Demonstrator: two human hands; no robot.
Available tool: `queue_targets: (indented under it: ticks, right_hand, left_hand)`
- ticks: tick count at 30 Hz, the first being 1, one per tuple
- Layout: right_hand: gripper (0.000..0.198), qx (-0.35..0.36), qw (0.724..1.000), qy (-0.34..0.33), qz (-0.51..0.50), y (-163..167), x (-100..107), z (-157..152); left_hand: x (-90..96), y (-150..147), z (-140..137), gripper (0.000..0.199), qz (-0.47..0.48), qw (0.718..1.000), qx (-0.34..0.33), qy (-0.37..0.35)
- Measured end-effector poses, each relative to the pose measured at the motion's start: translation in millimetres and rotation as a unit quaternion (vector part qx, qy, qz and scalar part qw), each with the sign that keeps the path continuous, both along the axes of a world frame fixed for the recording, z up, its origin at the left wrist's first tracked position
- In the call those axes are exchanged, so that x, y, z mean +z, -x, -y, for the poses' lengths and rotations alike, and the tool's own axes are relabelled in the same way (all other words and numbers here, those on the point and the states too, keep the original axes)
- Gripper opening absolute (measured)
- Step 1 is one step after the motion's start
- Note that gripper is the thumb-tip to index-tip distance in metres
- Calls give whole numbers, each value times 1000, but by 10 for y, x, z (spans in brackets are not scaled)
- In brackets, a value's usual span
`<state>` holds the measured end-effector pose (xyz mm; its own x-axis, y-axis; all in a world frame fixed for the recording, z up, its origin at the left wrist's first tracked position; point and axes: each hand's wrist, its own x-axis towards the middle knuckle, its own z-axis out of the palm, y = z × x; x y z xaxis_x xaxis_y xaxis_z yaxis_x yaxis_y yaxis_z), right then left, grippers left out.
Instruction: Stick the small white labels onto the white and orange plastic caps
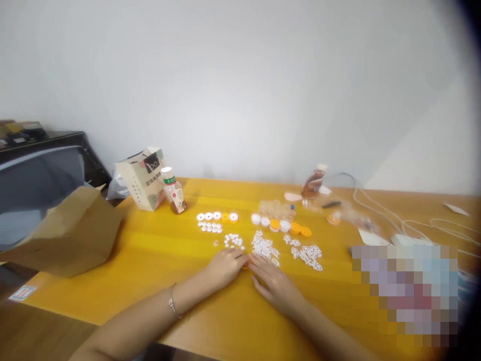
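Observation:
Near the table's middle, a small orange round piece (246,264) lies between my two hands, partly hidden by the fingers. My left hand (226,268) has its bent fingers closed on the piece's left side. From the other side my right hand (276,287) reaches in, fingers stretched out with their tips at the piece and the thumb held apart. Just beyond are small white round bits (233,240) and a heap of white patterned cut-outs (263,245). More white cut-outs (310,255) lie to the right. White rings (208,216) stand in a row farther back.
White and orange caps (284,226) line up in front of clear containers (276,209). At the back left stand a bottle (173,190) and a printed paper bag (145,180); a brown bag (82,230) is nearer. A dark bottle (314,181) and white cables (383,210) occupy the right.

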<state>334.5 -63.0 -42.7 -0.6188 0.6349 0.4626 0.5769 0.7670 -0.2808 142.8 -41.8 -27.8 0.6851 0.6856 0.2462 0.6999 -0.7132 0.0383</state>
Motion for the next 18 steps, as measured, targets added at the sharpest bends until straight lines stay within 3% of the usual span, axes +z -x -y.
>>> queue_targets:
  ticks: [3,5,8,10,13,18]
  right_hand:
    - [30,-29,994,27,-101,-8,25,-47]
    - [29,-45,978,95,-182,21,40,-90]
    - [34,-18,927,255,-274,118,56,-153]
    - [37,4,889,323,-325,190,64,-182]
    - [35,12,856,357,-374,254,69,-204]
    - [33,-13,837,373,-399,225,36,-215]
  left_hand:
    - [89,37,19,14,10,1000,-4,-11]
    - [172,54,32,15,17,999,-11,-30]
    - [276,43,45,17,19,997,-21,-68]
    - [299,15,51,19,17,995,-24,-96]
    - [265,-21,44,19,20,991,-32,-126]
    - [186,82,-153,20,81,992,-12,-98]
